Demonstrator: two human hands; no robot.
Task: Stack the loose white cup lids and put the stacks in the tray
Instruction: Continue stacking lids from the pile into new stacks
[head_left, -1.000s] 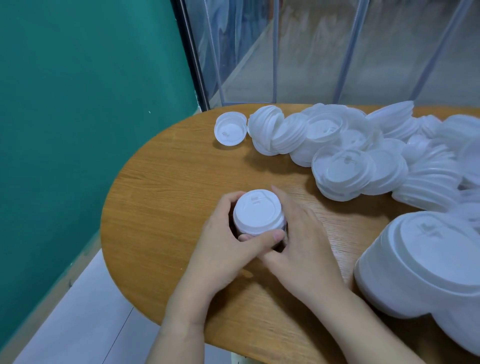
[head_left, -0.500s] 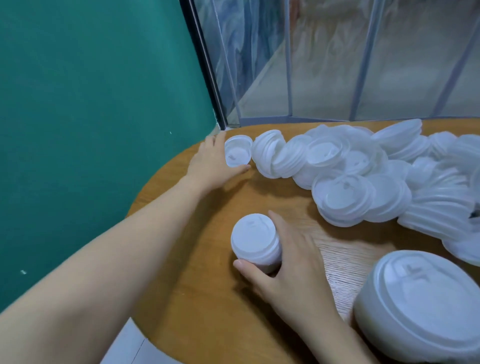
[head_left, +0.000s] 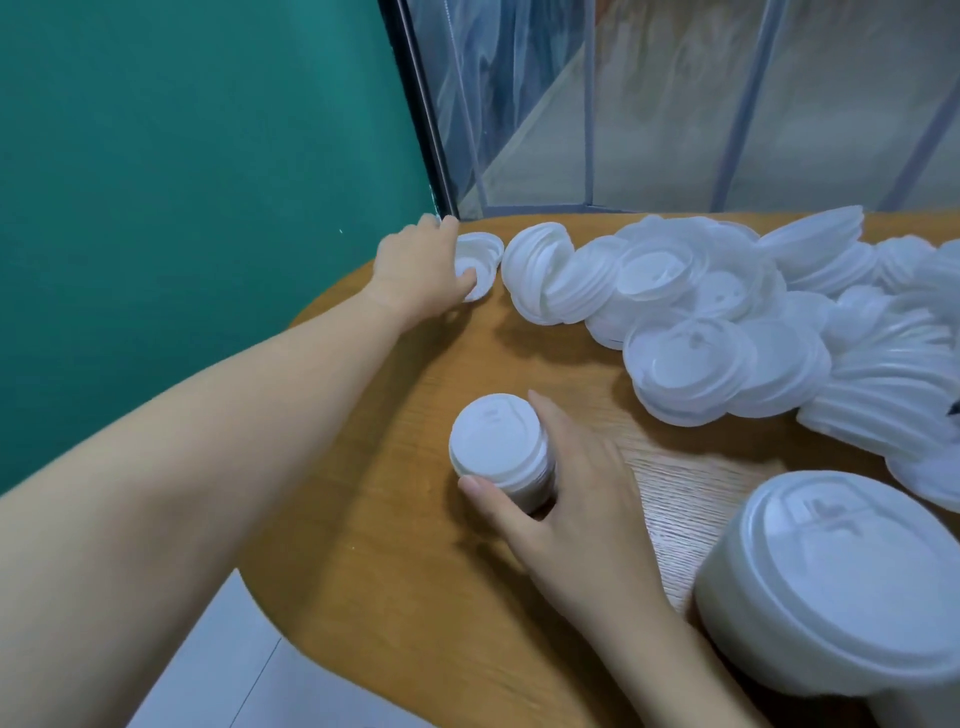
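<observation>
1. White plastic dominates the scene: a small stack of lids (head_left: 501, 451) stands on the wooden bench (head_left: 395, 561), and the right hand (head_left: 566, 499) has its grip curled round it, thumb on the near side and fingers behind.
2. Beyond that stack, at the far-left edge of the bench, the left hand (head_left: 421, 267) reaches to a single loose lid (head_left: 480, 262); its fingers lie over the lid's rim, the grip closing on it rather than plainly lifting it.
3. Risk: that lid sits close to the bench edge, so a slipping pinch could push it off onto the floor.
4. Risk: right of that lid, the heap of loose lids (head_left: 727, 312) leans in tilted rows, and a sideways brush could make them slide.
5. Risk: setting the lid down crooked could tip the small stack, though the right hand steadies it.
6. Right of and nearer than the small stack stands a tall stack (head_left: 841, 582); it crowds the right forearm.
7. No tray is in view.
</observation>
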